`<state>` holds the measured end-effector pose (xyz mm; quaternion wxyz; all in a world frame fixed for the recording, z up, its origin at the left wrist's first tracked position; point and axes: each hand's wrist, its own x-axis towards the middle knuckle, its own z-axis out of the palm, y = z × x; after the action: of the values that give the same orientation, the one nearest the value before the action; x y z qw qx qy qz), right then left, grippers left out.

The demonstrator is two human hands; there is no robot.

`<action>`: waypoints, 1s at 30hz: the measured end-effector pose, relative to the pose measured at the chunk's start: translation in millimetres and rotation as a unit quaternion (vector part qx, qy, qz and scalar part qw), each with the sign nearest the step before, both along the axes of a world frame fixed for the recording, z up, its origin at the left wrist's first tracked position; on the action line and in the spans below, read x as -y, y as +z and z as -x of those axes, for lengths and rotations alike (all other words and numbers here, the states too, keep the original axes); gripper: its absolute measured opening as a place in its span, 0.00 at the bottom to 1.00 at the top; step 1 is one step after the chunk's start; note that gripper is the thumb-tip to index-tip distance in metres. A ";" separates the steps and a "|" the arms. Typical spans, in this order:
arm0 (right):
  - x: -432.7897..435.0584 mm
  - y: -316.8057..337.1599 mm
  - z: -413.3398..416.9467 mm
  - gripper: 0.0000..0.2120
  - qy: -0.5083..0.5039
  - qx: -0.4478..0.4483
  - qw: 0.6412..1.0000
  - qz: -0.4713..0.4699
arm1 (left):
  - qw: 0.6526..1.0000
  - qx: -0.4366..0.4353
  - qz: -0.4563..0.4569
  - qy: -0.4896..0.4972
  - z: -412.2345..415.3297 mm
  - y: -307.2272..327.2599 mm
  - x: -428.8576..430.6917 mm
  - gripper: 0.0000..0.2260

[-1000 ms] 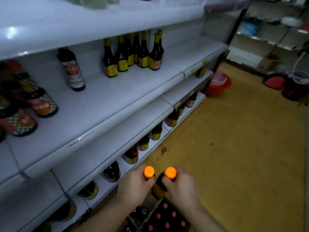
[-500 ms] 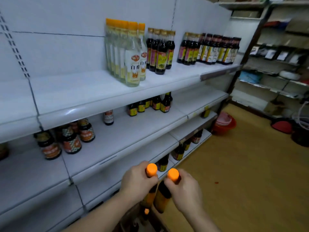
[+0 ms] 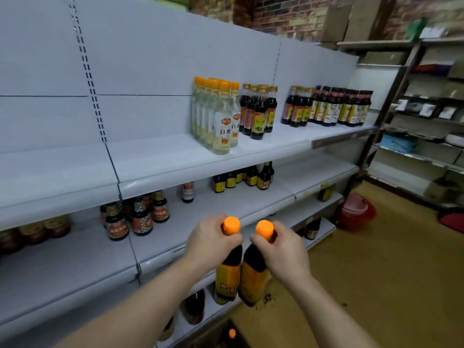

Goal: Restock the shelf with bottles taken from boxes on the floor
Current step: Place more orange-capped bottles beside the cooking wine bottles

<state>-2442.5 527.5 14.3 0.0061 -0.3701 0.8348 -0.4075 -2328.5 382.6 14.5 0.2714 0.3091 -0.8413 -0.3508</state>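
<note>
My left hand [image 3: 211, 241] grips the neck of a dark bottle [image 3: 227, 277] with an orange cap and yellow label. My right hand [image 3: 283, 249] grips the neck of a second bottle of the same kind [image 3: 252, 280]. Both bottles hang side by side, touching, in front of the white shelf unit [image 3: 175, 167]. The top shelf carries clear orange-capped bottles [image 3: 221, 116] and dark bottles [image 3: 258, 111], with bare room to their left. At the bottom edge an orange cap shows in the box [image 3: 232, 334] on the floor.
Jars [image 3: 135, 217] and small dark bottles [image 3: 241, 178] stand on the second shelf. Lower shelves hold a few more bottles. A red basin [image 3: 356, 214] sits on the yellow floor at the aisle's end. Another shelving rack [image 3: 421, 121] stands at the right.
Both hands have lifted the two bottles up out of the box to about the level of the third shelf. The view has tilted upward, so the top shelf and back wall now show.
</note>
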 end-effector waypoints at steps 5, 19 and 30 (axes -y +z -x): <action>9.9 23.4 -8.7 0.18 0.037 0.007 0.999 0.011 | 0.999 -0.031 -0.005 0.026 -21.6 25.6 8.2 0.16; 61.7 55.6 -82.5 0.19 0.089 -0.013 0.996 0.028 | 0.995 -0.071 0.009 0.075 -119.8 54.7 38.8 0.14; 93.4 79.8 -195.7 0.18 0.161 -0.004 0.984 0.080 | 0.986 -0.125 -0.020 0.112 -245.8 77.9 50.4 0.14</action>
<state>-2246.8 434.1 94.1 0.0384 -0.5002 0.7293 -0.4652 -2082.8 332.3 92.3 0.4057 0.3602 -0.7539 -0.3706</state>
